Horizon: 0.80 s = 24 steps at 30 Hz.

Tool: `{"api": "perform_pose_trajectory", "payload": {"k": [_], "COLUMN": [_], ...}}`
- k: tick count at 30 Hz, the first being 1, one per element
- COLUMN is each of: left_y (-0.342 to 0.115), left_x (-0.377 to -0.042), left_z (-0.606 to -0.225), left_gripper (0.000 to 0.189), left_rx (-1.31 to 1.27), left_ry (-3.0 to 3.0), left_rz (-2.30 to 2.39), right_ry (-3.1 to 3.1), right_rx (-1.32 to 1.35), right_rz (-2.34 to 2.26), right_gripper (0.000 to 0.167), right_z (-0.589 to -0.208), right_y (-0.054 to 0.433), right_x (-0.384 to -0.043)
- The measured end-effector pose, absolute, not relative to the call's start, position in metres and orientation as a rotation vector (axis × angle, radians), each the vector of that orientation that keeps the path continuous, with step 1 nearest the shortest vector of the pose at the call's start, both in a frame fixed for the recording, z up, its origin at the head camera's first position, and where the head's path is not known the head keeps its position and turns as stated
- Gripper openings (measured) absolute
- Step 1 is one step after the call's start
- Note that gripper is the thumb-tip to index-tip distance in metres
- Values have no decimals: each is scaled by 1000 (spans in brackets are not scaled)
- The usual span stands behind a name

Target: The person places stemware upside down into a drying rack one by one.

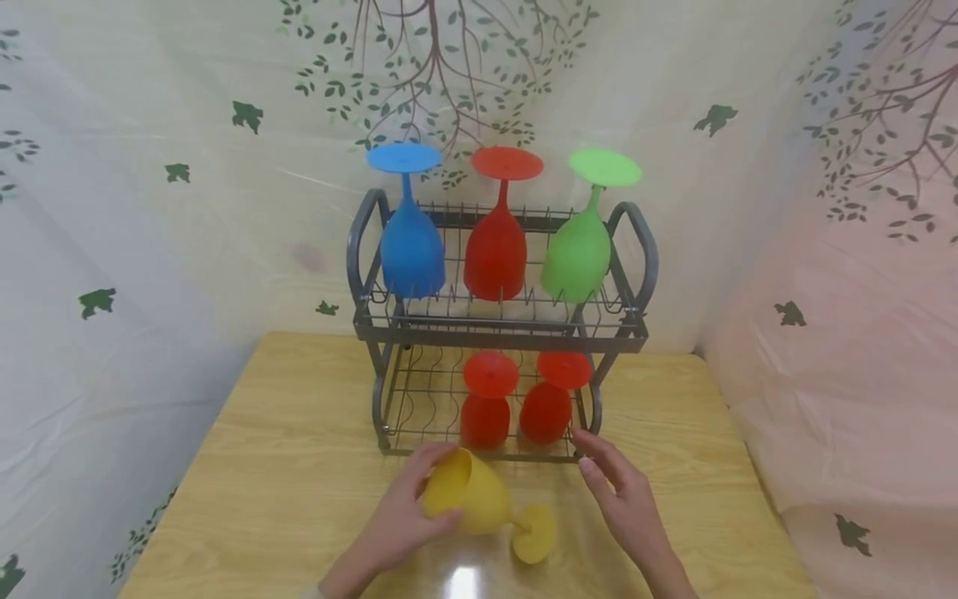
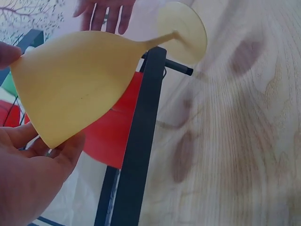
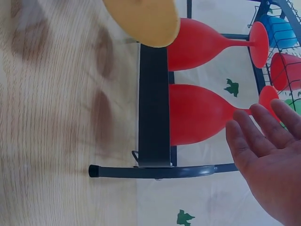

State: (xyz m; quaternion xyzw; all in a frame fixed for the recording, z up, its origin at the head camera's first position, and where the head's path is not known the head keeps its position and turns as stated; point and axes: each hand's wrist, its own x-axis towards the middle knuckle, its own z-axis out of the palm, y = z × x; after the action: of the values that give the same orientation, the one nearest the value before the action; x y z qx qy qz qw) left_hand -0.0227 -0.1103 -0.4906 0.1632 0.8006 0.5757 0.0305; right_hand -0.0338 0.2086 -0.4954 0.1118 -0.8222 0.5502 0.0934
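A yellow plastic wine glass (image 1: 486, 499) lies tilted in my left hand (image 1: 404, 512), in front of the rack. Thumb and fingers grip the bowl near its rim, as the left wrist view shows on the yellow bowl (image 2: 80, 80); the mouth faces left and the foot (image 1: 535, 534) points right. My right hand (image 1: 624, 499) holds nothing, its fingers extended by the rack's lower right corner. Two red wine glasses (image 1: 485, 423) (image 1: 545, 413) stand upside down on the lower tier, close to that hand in the right wrist view.
The dark two-tier dish rack (image 1: 501, 339) stands at the back of the wooden table (image 1: 284, 466). Upside down on its top tier are a blue glass (image 1: 413, 254), a red glass (image 1: 496, 258) and a green glass (image 1: 578, 258). A leaf-patterned cloth (image 1: 247, 249) hangs behind.
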Motion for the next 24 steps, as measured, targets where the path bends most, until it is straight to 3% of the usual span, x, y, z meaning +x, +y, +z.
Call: {"api": "perform_pose_trajectory", "payload": {"k": [24], "left_y": [-139], "left_x": [-23], "left_z": [-509], "left_gripper": [69], "left_rx": [276], "left_ry": [1779], "left_rz": [2279], "right_ry": [-2407], "right_rx": [341], "right_rz": [1837], "right_gripper": [39], "right_z": [-490], "right_y": [193], "right_x": [-20]}}
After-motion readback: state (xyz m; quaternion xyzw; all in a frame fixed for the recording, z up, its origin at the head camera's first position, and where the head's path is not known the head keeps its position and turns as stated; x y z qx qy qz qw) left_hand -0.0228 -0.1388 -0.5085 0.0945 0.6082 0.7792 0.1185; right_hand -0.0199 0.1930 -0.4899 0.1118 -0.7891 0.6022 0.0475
